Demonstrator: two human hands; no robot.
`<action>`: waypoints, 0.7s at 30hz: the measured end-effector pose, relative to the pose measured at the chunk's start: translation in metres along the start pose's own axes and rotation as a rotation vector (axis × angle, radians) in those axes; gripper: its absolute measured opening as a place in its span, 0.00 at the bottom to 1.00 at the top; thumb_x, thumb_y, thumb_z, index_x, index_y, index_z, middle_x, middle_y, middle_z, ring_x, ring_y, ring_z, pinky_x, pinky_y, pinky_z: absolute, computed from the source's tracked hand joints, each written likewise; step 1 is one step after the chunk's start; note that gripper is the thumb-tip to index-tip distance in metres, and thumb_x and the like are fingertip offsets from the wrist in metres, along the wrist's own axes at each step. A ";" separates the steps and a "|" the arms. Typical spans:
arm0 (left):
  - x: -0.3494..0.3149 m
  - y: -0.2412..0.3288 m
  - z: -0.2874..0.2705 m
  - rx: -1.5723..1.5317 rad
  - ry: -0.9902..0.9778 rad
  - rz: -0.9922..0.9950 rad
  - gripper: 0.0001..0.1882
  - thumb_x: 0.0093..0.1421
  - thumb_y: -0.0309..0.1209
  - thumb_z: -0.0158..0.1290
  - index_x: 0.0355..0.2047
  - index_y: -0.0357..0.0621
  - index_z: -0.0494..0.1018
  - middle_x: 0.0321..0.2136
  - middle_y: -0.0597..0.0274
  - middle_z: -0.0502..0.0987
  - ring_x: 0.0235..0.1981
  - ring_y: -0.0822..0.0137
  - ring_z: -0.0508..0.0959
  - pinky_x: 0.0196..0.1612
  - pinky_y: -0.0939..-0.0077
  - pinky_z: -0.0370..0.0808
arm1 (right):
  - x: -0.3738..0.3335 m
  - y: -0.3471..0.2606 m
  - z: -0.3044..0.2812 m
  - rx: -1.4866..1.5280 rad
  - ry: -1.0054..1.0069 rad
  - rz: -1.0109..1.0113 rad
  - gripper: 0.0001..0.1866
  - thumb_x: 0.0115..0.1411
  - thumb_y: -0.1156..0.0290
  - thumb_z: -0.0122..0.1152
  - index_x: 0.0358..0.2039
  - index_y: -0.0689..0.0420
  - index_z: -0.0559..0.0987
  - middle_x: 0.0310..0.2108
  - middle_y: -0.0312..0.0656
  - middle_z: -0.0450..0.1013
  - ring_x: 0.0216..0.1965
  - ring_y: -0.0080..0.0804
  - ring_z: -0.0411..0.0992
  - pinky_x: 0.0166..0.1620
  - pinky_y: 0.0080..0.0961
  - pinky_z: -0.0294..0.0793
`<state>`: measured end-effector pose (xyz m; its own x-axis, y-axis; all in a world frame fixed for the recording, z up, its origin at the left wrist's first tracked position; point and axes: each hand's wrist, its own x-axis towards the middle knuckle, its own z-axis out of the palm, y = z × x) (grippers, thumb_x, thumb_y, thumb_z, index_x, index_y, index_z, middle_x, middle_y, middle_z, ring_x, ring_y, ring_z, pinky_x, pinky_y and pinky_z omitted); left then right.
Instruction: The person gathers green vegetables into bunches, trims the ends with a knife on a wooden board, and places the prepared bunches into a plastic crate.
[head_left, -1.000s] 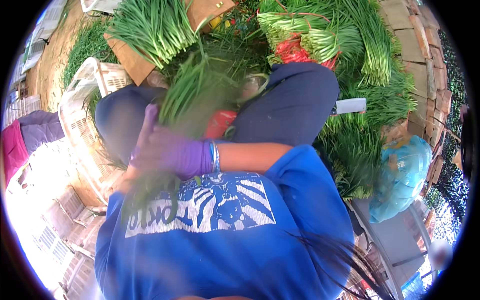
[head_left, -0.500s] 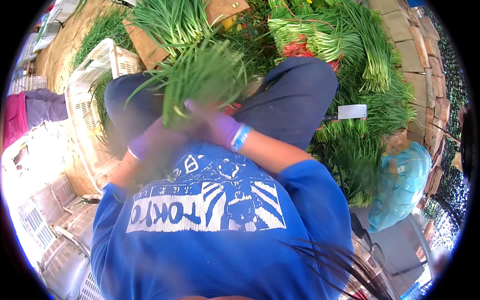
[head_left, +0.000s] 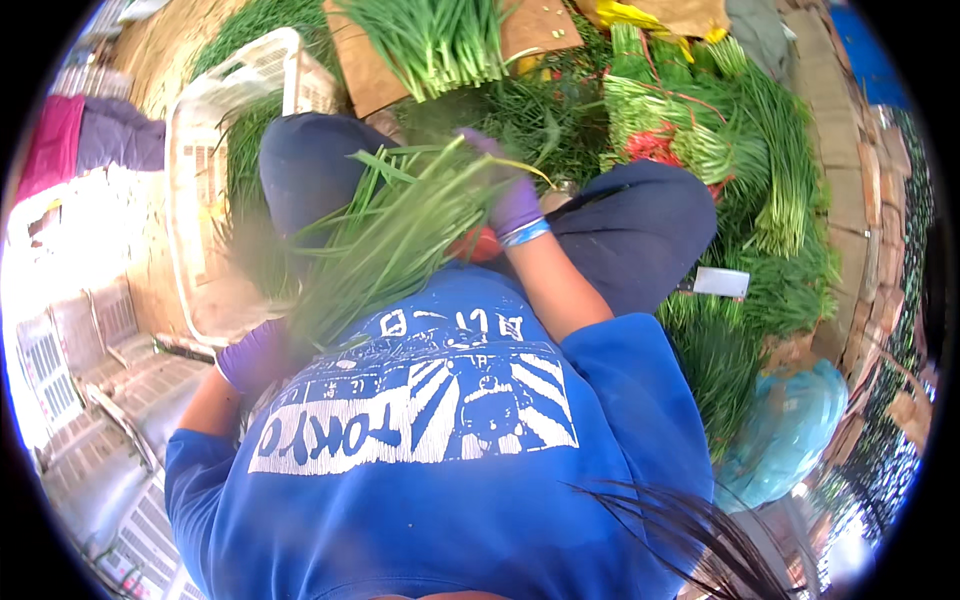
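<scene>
Since half a second ago the bunch of green chives [head_left: 390, 240] has swung from upright over the knees to slanting across the lap, the left hand [head_left: 255, 355] closed on its lower end, the right hand [head_left: 512, 195] gripping higher up. Both wear purple gloves. More green bundles [head_left: 740, 150] lie ahead, with a white crate [head_left: 235, 100] at the left.

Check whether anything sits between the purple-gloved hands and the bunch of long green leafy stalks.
Nothing visible does. The left hand in a purple glove grips the lower end of the bunch of long green leafy stalks, and the right hand, also purple-gloved, holds it near the upper end. Both are in direct contact.
</scene>
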<state>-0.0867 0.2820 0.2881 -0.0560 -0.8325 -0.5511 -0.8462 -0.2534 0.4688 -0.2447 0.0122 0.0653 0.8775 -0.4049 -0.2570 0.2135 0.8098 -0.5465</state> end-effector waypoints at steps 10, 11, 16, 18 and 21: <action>-0.019 0.007 0.015 0.155 -0.057 -0.243 0.35 0.50 0.30 0.47 0.58 0.50 0.47 0.28 0.53 0.72 0.24 0.60 0.75 0.25 0.69 0.71 | -0.038 -0.156 -0.008 0.029 0.966 -0.321 0.23 0.56 0.60 0.39 0.53 0.51 0.62 0.47 0.46 0.63 0.49 0.46 0.60 0.44 0.47 0.67; -0.024 0.012 0.013 0.185 -0.065 -0.249 0.35 0.50 0.30 0.47 0.58 0.50 0.47 0.27 0.53 0.72 0.23 0.60 0.75 0.24 0.69 0.71 | -0.053 -0.179 -0.002 0.024 1.109 -0.359 0.21 0.56 0.59 0.41 0.49 0.51 0.65 0.49 0.47 0.63 0.49 0.50 0.62 0.43 0.43 0.69; -0.018 0.044 0.012 0.445 -0.114 -0.330 0.35 0.51 0.31 0.46 0.59 0.52 0.45 0.25 0.54 0.71 0.19 0.61 0.74 0.20 0.69 0.71 | -0.045 -0.137 0.126 -0.885 0.352 -0.109 0.29 0.48 0.63 0.52 0.48 0.63 0.61 0.44 0.54 0.66 0.44 0.41 0.68 0.44 0.32 0.69; -0.012 0.053 0.008 0.524 -0.136 -0.354 0.36 0.51 0.31 0.45 0.59 0.53 0.44 0.24 0.54 0.71 0.18 0.61 0.74 0.18 0.69 0.71 | -0.029 -0.082 0.154 -1.418 -0.112 0.243 0.43 0.44 0.57 0.60 0.54 0.66 0.52 0.46 0.58 0.64 0.47 0.43 0.66 0.48 0.31 0.65; -0.010 0.055 0.011 0.568 -0.188 -0.395 0.36 0.52 0.32 0.45 0.60 0.54 0.42 0.23 0.55 0.71 0.16 0.61 0.74 0.16 0.69 0.70 | -0.019 -0.034 0.176 -1.678 -0.410 0.538 0.52 0.38 0.54 0.64 0.56 0.68 0.48 0.42 0.61 0.67 0.42 0.47 0.69 0.47 0.30 0.66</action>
<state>-0.1389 0.2816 0.3115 0.2639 -0.6198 -0.7391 -0.9644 -0.1802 -0.1933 -0.1932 0.0670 0.2292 0.7911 0.0585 -0.6089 -0.4851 -0.5463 -0.6828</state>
